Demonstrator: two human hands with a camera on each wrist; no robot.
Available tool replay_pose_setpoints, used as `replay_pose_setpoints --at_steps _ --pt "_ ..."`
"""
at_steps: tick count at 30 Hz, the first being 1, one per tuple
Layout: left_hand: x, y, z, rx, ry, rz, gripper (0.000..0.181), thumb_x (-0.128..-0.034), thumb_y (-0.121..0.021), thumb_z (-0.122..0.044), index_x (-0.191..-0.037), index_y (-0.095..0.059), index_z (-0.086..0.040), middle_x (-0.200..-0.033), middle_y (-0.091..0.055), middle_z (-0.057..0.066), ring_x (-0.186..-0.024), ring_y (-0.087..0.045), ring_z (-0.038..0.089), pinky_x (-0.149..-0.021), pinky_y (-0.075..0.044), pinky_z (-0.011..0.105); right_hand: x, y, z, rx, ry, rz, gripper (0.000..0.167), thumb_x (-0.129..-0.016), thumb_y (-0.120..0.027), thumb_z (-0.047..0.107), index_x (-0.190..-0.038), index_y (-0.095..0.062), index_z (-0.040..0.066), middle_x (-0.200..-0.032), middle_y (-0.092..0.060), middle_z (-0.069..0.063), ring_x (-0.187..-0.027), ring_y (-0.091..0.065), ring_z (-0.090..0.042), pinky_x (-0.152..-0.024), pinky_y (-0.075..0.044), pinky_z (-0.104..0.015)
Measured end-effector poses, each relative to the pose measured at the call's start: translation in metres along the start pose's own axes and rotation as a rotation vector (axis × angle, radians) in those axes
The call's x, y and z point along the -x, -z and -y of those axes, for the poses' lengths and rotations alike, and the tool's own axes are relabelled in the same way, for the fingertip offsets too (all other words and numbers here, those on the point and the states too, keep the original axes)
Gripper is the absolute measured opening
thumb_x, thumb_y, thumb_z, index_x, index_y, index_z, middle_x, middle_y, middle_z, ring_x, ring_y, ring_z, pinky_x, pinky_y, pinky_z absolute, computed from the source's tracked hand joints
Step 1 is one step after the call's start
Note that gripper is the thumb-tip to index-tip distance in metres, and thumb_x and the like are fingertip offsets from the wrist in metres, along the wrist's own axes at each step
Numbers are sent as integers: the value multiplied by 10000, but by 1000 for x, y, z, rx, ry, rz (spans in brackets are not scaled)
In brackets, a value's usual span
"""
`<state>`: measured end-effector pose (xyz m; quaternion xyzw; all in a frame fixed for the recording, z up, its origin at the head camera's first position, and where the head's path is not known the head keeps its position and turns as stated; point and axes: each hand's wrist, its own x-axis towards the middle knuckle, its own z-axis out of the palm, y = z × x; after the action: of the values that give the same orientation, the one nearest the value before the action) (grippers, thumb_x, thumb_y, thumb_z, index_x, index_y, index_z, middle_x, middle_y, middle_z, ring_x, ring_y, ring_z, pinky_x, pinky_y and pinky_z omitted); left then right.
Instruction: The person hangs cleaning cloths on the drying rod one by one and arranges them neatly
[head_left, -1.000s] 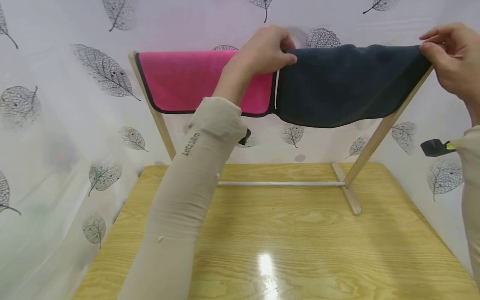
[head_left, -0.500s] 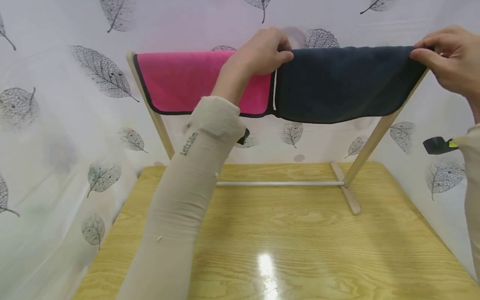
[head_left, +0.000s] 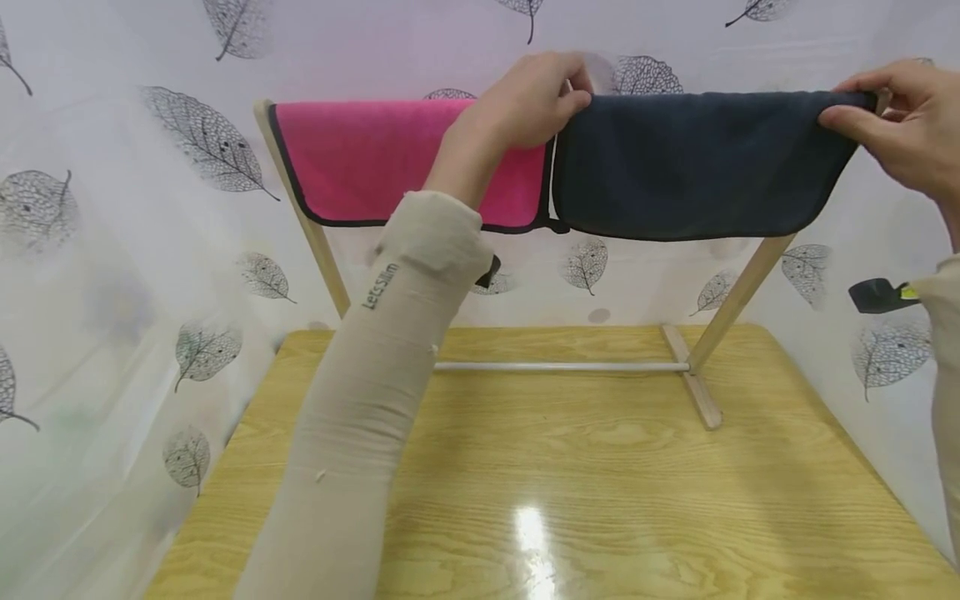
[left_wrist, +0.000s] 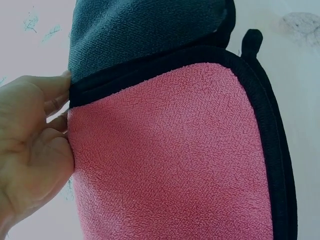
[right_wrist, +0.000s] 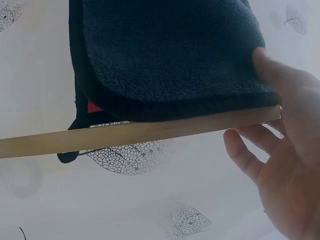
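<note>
A dark blue towel (head_left: 690,167) with black edging hangs folded over the top of a wooden rack (head_left: 738,296). At its inner top corner, my left hand (head_left: 528,100) pinches the fold between thumb and fingers. My right hand (head_left: 903,125) grips the outer top corner, thumb on the front and fingers behind, beside the rack's upright (right_wrist: 200,127). Left of it hangs a pink towel (head_left: 360,162) with black edging, partly covered by my left hand and wrist. In the left wrist view, the two towels' edges lie side by side. The rack's top bar is hidden under the cloth.
The rack stands at the back of a wood-grain table (head_left: 570,475), with a white lower rod (head_left: 562,367) between its feet. A leaf-patterned sheet (head_left: 120,275) surrounds the table at the back and sides.
My right hand has shifted slightly left and down along the towel's top edge. The dark towel's top has straightened, its lower hem has become more level, and its outer side now covers more of the upright.
</note>
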<state>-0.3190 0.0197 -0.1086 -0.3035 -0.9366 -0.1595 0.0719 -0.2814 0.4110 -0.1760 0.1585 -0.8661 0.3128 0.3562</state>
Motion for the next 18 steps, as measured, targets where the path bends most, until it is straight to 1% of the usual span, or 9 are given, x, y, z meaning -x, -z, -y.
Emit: replay_pose_setpoints --at_steps 3,7,10,11,14,15,17,18 --pt "0 -2 0 26 6 -10 375 -1093 -491 -319 -1408 -606 -152 -1298 -607 15 -1087 -512 106 -958 -439 183 -1 1 -1 -14 30 7 328 -1032 -612 72 -1139 -669 377 -988 -483 291 -1006 -416 48 -946 -373 -144" --pt "1 -2 1 36 9 -21 367 -1083 -525 -315 -1393 -658 -170 -1231 -621 1 -1033 -516 102 -933 -449 187 -5 2 0 -4 30 18 379 -1055 -569 66 -1044 -628 441 -969 -468 283 -990 -407 56 -879 -342 -128" --pt "1 -3 1 34 6 -18 379 -1092 -503 -311 -1422 -646 -192 -1265 -634 13 -1046 -534 111 -944 -454 180 -5 4 2 0 10 29 370 -1073 -540 72 -1064 -647 426 -943 -462 268 -966 -403 61 -867 -317 -135" --pt "2 -3 1 35 5 -16 386 -1096 -493 -311 -1438 -630 -195 -1288 -633 17 -1061 -540 116 -950 -456 179 -5 4 3 2 10 29 371 -1077 -534 76 -1039 -645 428 -935 -464 260 -961 -408 59 -861 -314 -139" --pt "2 -3 1 50 2 -14 397 -1099 -486 -304 -1464 -588 -186 -1345 -620 31 -1112 -547 124 -983 -448 170 -3 5 5 13 -52 28 333 -1107 -491 153 -1028 -674 420 -934 -475 270 -964 -402 70 -894 -300 -164" --pt "2 -3 1 51 2 -17 396 -1099 -486 -301 -1464 -580 -181 -1352 -616 33 -1119 -545 124 -990 -445 168 -2 5 6 19 -67 27 323 -1113 -478 174 -1038 -693 403 -937 -478 275 -975 -400 73 -921 -300 -172" --pt "2 -3 1 51 4 -20 389 -1099 -487 -297 -1455 -582 -171 -1349 -613 32 -1116 -538 121 -989 -443 169 -2 5 6 30 -72 28 309 -1118 -461 191 -1124 -744 316 -949 -479 283 -988 -404 74 -938 -301 -171" --pt "2 -2 1 47 5 -23 386 -1098 -489 -295 -1448 -592 -169 -1340 -615 31 -1105 -533 118 -987 -440 168 -2 5 6 28 -73 29 311 -1120 -455 188 -1200 -753 229 -956 -480 286 -994 -405 73 -940 -303 -165"
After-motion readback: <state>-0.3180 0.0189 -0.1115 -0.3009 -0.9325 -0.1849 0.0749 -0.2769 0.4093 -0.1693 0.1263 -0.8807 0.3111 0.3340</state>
